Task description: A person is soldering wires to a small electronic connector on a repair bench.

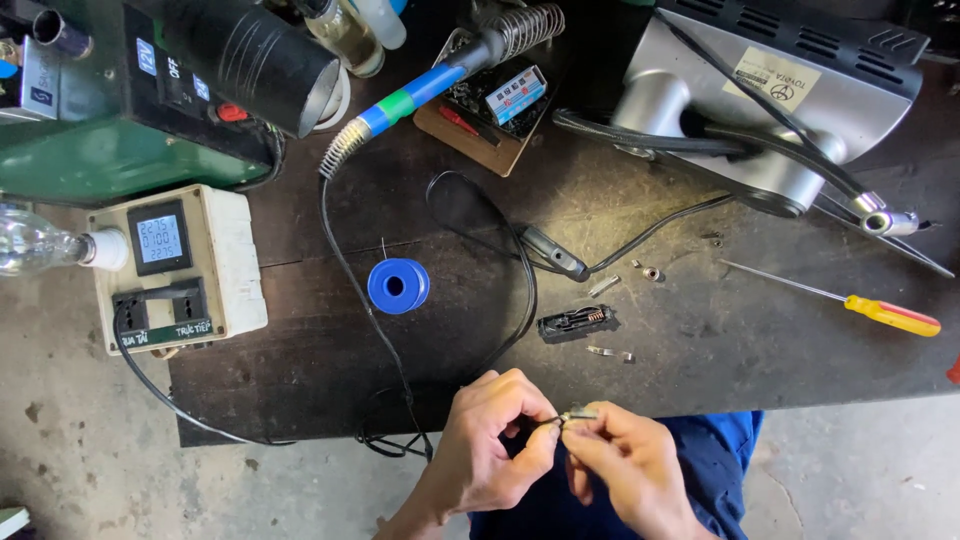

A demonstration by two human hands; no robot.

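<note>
Head view: left hand (pixel 490 440) and right hand (pixel 625 465) together pinch a small metal contact (pixel 578 413) below the black plastic holder (pixel 575 323) on the tabletop (pixel 700 340), apparently mid-adjustment, needing a steady grip.

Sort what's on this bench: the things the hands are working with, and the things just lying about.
In hand:
left hand
right hand
small metal part, pinched between both hands' fingers

Lying about:
black plastic housing
blue solder spool
soldering iron
yellow-handled screwdriver
socket box with meter
silver casing
</note>
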